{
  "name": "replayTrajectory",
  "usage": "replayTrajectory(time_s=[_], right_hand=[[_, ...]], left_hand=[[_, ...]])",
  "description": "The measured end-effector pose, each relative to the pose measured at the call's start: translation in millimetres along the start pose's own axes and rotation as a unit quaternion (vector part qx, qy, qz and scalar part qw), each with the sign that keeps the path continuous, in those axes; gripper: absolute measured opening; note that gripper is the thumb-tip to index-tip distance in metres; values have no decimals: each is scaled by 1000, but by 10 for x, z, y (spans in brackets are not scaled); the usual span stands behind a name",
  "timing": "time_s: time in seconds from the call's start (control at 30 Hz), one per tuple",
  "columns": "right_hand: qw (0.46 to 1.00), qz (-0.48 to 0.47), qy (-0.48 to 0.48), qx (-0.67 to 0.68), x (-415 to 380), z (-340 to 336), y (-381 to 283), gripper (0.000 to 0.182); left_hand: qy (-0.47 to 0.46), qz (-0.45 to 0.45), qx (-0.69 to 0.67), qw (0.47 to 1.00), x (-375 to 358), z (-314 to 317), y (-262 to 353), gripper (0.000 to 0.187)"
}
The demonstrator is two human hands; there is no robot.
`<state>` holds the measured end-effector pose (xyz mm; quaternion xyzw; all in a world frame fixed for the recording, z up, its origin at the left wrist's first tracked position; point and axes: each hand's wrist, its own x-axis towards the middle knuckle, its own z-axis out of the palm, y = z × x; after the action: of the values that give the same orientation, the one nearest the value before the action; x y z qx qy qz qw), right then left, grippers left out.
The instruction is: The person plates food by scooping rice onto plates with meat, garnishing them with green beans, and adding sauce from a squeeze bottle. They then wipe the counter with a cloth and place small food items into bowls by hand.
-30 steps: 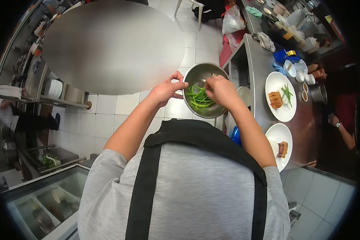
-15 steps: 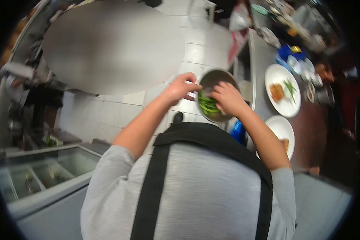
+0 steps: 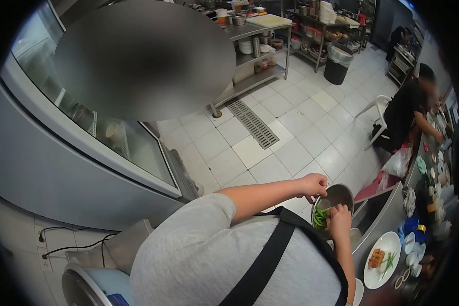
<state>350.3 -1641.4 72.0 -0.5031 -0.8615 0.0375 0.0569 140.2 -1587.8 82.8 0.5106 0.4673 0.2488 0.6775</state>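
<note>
A round metal bowl [image 3: 342, 193] is held tilted in front of me, beside the counter edge. Green beans [image 3: 321, 217] lie along its lower left inside. My left hand [image 3: 312, 185] is closed at the bowl's upper left rim, with thumb and fingers pinched there. Inside the bowl, my right hand [image 3: 340, 220] bends its fingers down onto the beans; the fingertips are partly hidden. Right of the bowl, a white oval plate [image 3: 376, 275] on the counter carries browned food pieces [image 3: 376, 258] and a few green beans [image 3: 389, 262].
A metal counter [image 3: 375, 232] runs along my right, crowded with small bowls and a blue container [image 3: 411, 226]. Farther along it, a person in black [image 3: 405, 115] works near a white chair [image 3: 377, 109]. A glass-topped freezer [image 3: 86, 148] stands left; a floor drain [image 3: 252, 122] lies ahead.
My view has swung left, so the bowl, hands and plates appear farther right and lower. The left hand stays at the rim and the right hand stays in the bowl.
</note>
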Motion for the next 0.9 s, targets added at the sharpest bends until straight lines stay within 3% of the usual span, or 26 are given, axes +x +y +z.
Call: replayTrajectory(time_s=[0.27,0.57,0.67,0.9], right_hand=[[999,-42,6,25,174,-197,-85,15],[999,-9,-12,-38,178,146,82,25],[997,-55,36,26,113,-27,-7,22],[997,-62,42,-9,80,117,5,19]], left_hand=[[14,-4,-19,1000,-47,-206,-11,17],[1,-11,-6,1000,5,-194,-39,17],[-6,-7,-13,1000,39,-131,-6,18],[-36,-19,14,999,118,-51,3,18]])
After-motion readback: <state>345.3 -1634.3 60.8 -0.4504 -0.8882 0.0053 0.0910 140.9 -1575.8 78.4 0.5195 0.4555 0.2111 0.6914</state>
